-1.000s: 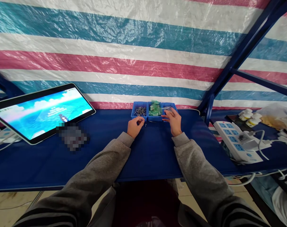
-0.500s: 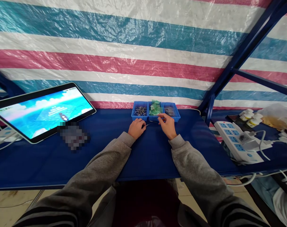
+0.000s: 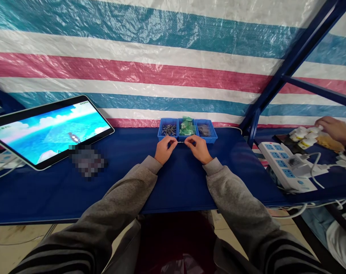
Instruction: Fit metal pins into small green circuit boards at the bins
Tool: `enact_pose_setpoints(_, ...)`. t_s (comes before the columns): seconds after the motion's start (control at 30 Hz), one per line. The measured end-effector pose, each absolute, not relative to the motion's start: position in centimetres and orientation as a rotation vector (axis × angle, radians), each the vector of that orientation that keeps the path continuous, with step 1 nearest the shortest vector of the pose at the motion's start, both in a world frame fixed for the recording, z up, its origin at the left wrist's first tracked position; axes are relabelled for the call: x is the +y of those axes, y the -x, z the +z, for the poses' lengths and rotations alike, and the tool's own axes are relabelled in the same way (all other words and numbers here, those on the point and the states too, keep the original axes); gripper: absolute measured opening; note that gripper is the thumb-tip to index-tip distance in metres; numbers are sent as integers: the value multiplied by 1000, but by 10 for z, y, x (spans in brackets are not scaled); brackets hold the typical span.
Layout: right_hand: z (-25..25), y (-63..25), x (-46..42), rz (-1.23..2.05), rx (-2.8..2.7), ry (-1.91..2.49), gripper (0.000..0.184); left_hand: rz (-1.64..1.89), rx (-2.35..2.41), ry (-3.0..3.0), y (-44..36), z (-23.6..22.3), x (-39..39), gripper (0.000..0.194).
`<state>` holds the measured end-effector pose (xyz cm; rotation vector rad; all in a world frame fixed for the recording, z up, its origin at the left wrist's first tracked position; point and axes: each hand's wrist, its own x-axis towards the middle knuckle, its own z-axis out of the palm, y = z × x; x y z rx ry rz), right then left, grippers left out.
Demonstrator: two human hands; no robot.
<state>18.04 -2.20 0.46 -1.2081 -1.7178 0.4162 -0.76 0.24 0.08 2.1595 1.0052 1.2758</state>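
My left hand point(image 3: 164, 148) is closed in a pinch on one end of a thin, pale metal piece point(image 3: 181, 142). At the other end, my right hand point(image 3: 200, 148) pinches too, so the piece spans level between both sets of fingertips. Its exact kind is too small to make out. Just behind the hands stand three joined blue bins. Small dark and silver metal pins or screws fill the left bin point(image 3: 159, 133). Green items, some in plastic, are heaped in the middle bin point(image 3: 187, 139). Greyish clear plastic pieces lie in the right bin point(image 3: 213, 137).
A lit tablet screen point(image 3: 59, 129) leans at the left, near a blurred-out object point(image 3: 89, 161). To the right are a white power strip point(image 3: 285, 163) with plugs and cables, several white bottles point(image 3: 302, 136), another person's hand point(image 3: 334, 129) and a blue metal frame point(image 3: 289, 57).
My right hand moved left from the right bin to meet my left hand, and both now grip the thin piece. Another person's hand appeared by the bottles; a plastic bag there is gone from view.
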Motion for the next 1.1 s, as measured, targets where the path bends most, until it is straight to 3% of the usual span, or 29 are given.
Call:
enact_pose_setpoints(0.53, 6, -175, -27, 515, -1649, 1237, 40, 1344, 913, -2136, 6, 0, 1, 26)
enact_pose_setpoints(0.9, 7, -169, -29, 648, -1592, 1129, 27, 1333, 979, -2076, 7, -2, 2, 36)
enact_pose_setpoints(1.1, 7, -172, -28, 597, -1616, 1163, 34, 1377, 959, -2041, 6, -2, 1, 26)
